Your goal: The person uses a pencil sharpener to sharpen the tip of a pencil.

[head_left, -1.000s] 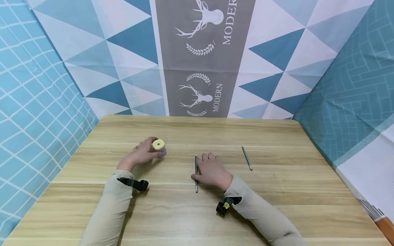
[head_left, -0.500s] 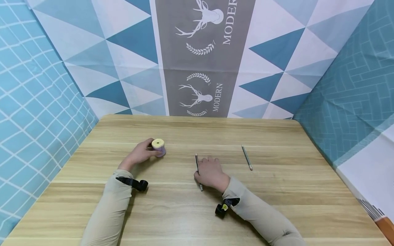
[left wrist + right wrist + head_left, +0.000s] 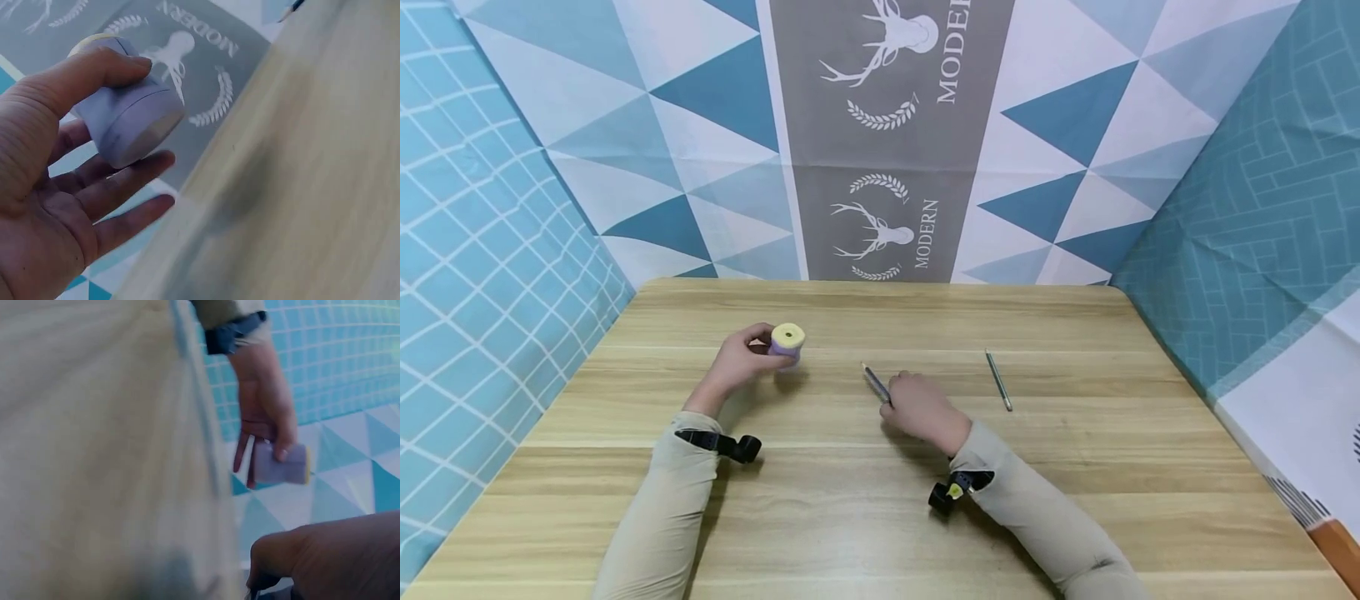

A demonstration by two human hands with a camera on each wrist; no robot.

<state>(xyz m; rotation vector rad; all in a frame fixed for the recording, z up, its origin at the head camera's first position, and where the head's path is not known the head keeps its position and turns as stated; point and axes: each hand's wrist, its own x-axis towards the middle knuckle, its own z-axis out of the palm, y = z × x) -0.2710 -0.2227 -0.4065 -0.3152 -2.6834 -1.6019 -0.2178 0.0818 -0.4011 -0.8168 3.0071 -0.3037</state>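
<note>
Thumb and fingers of my left hand (image 3: 733, 368) grip a small purple pencil sharpener (image 3: 786, 348), which has a yellow top with a round hole. In the head view its shadow falls on the wood below it, so it is raised off the table. The left wrist view shows the sharpener's (image 3: 128, 122) smooth purple body between thumb and fingers. To the right, my right hand (image 3: 922, 408) holds a dark pencil (image 3: 875, 383), its tip pointing up and left towards the sharpener. The pencil's rear part is hidden by the hand.
A second pencil, greenish (image 3: 998, 381), lies on the wooden table (image 3: 850, 525) to the right of my right hand. Patterned cloth (image 3: 722, 150) hangs behind and on both sides of the table. Each wrist wears a black strap with a small camera (image 3: 747, 448).
My left hand has raised the sharpener off the table. The right hand has picked up the pencil, which lay flat under its fingers, and turned its tip to the left.
</note>
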